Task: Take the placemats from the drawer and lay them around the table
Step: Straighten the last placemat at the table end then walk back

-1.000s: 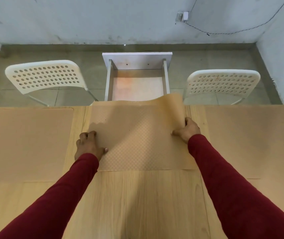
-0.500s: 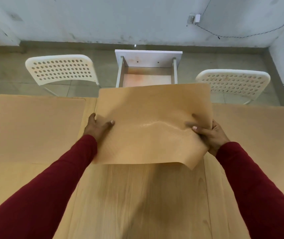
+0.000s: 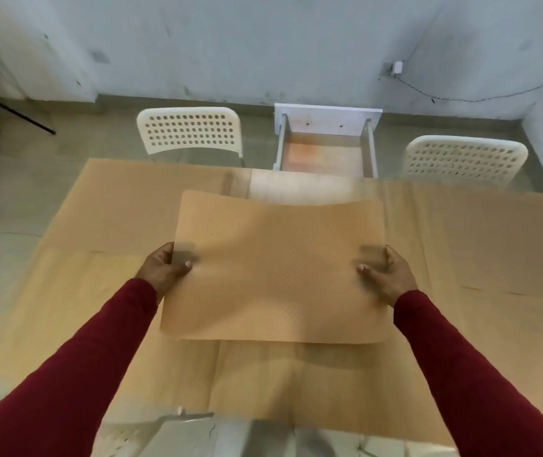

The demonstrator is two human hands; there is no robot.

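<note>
- Both arms in dark red sleeves reach forward over the counter (image 3: pixel 256 384), light wood.
- Left hand (image 3: pixel 164 272) pinches the left edge of the held placemat (image 3: pixel 276 268): thumb on top, fingers underneath.
- Right hand (image 3: pixel 387 275) pinches the right edge the same way, thumb on top.
- Held placemat spans between the hands, roughly flat, lifted off the counter; its shadow falls on the wood just below its near edge.
- Left of the left hand: a placemat on the left (image 3: pixel 125 206) lies flat on the counter.
- Right of the right hand: a placemat on the right (image 3: pixel 487 239) lies flat too.
- Beyond the hands, past the far counter edge: open white drawer (image 3: pixel 326 150), wooden bottom visible.
- White perforated chair (image 3: pixel 189 130) left of the drawer, second chair (image 3: pixel 464 156) right of it.
- Farthest: grey wall (image 3: pixel 263 44).
</note>
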